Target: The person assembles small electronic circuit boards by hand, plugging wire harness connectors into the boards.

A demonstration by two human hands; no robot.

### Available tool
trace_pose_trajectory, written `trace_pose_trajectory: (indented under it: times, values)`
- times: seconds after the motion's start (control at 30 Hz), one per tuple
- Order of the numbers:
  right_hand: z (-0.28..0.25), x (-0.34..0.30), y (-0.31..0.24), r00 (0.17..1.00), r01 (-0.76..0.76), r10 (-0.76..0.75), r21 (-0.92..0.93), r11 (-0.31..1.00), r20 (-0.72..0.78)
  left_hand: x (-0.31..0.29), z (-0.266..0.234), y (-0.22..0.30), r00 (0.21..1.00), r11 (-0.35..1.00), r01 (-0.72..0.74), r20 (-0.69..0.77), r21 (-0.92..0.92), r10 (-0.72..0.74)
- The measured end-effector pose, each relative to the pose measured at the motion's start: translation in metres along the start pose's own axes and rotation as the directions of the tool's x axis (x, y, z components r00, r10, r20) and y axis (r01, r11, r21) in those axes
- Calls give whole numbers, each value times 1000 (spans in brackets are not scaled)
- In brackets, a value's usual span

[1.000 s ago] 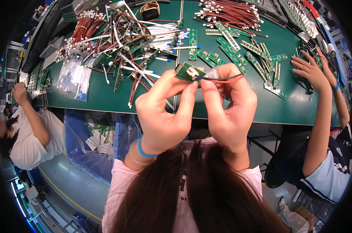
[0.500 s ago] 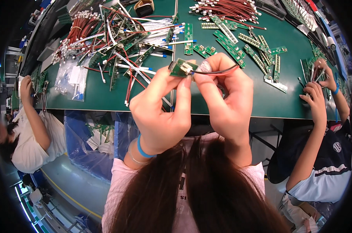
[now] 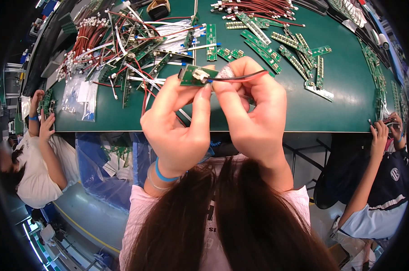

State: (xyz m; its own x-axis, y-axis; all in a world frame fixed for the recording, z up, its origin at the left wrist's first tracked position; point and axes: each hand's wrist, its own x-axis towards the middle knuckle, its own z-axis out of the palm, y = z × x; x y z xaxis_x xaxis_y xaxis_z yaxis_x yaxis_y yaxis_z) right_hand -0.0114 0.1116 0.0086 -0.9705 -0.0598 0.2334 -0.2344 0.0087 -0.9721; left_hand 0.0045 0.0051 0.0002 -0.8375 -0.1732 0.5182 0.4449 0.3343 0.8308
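Progress looks partial: the small green circuit board [image 3: 193, 74] is lifted off the bench and pinched in the left hand [image 3: 179, 126], while the right hand [image 3: 254, 113] grips the red and black cable [image 3: 240, 77] at the board's white connector [image 3: 200, 76]; whether the plug is fully seated cannot be told. Both hands are together, fingertips meeting at the board. Beyond them, on the green table [image 3: 340, 113], lie more loose boards [image 3: 263, 43] and red wire bundles [image 3: 82, 49], seemingly unassembled.

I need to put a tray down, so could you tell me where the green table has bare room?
The green table is bare along its near right edge, between the right hand and the row of green boards. The left side is crowded with red wires and clear bags.
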Motion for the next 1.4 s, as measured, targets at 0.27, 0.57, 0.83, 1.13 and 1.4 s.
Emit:
trace_pose_trajectory:
  times: [0.27,0.57,0.83,1.13,1.4]
  values:
    - [2,1,3,998,54,-54,17,998,-26,-3,0,-6,990,982,-120,-50,143,129]
    - [-3,1,0,993,114,-95,-343,932,70,3,0,-5,999,999,-33,13,39,33]
    - [0,-1,0,960,267,-280,-258,928,-12,20,-8,-1,968,928,249,115,-276,-225]
    - [3,7,7,963,207,-237,-213,955,-128,16,-6,-1,961,912,275,110,-304,-253]
    - [1,10,6,964,212,-243,-241,947,-107,12,-3,2,995,983,100,-10,-157,-103]
